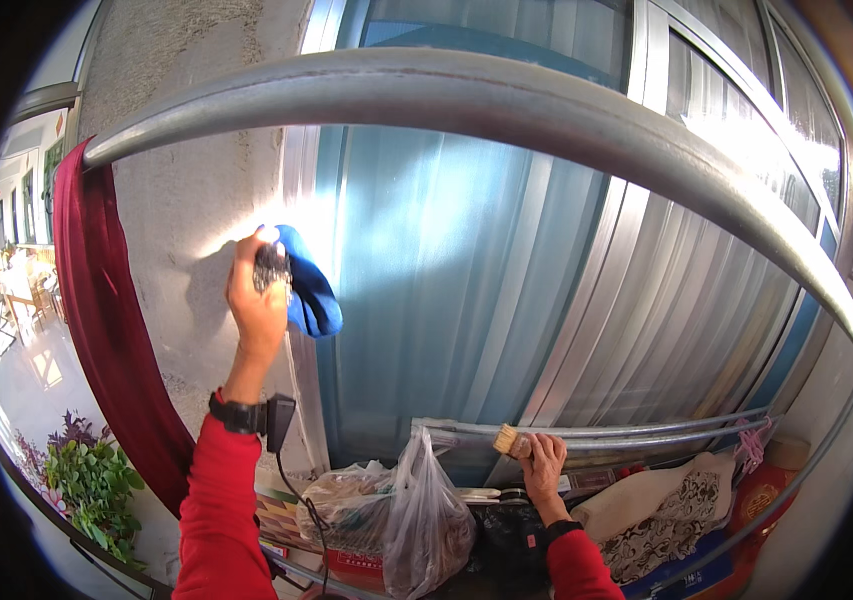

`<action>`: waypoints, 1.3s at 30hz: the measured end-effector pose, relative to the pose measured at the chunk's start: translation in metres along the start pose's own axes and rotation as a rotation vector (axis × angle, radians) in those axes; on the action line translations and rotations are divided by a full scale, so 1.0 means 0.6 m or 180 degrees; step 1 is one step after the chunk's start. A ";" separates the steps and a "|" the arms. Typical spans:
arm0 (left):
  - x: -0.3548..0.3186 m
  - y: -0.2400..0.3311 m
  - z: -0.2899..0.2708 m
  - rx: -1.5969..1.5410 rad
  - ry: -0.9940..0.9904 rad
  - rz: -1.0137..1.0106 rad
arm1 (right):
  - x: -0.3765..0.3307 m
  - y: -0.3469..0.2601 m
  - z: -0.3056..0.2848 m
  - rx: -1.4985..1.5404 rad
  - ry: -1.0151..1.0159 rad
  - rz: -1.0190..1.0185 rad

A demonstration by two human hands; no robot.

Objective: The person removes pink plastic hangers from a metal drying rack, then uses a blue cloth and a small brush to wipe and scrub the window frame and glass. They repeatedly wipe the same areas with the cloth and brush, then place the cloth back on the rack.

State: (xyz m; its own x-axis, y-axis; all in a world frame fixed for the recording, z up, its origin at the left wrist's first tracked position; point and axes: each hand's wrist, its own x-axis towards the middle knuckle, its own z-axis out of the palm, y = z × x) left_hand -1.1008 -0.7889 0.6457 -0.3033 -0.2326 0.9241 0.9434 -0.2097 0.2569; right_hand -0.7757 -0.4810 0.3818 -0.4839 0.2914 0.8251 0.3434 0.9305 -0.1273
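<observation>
Our left hand was closed tight around a soft blue cloth, pressed against the silver metal window frame. Our right hand gripped a small wooden paintbrush by the low grey rail.

I wear red long sleeves on both arms, and each sleeve ends at the wrist, leaving my hands bare. Just below my left hand sits a black wristband, with a small black box fixed to its right side. A thin black cable hangs down from that box alongside the sleeve. Just below my right hand there is a black band too, at the cuff of the other sleeve.
</observation>
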 end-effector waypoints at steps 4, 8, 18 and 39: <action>0.153 -0.040 0.046 0.0903 0.0464 0.1350 | -0.003 0.010 0.003 0.0047 -0.0066 0.0001; 0.268 -0.076 0.091 0.1320 0.0449 0.1935 | 0.000 0.019 -0.004 0.0290 -0.0222 0.0004; 0.272 -0.109 0.113 0.2733 -0.0124 0.1574 | 0.248 -0.051 -0.215 0.1428 -0.0096 0.1045; 0.268 -0.115 0.108 0.2690 -0.0135 0.1465 | 0.928 -0.170 -0.463 -0.0733 0.2429 0.0965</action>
State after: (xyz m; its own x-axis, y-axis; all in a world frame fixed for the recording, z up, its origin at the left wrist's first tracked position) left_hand -1.2060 -0.7504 0.7947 0.1100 -0.0831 0.9905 0.7587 0.6507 -0.0296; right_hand -0.8565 -0.4750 1.0071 0.3018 0.2146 0.9289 0.5656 0.7441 -0.3557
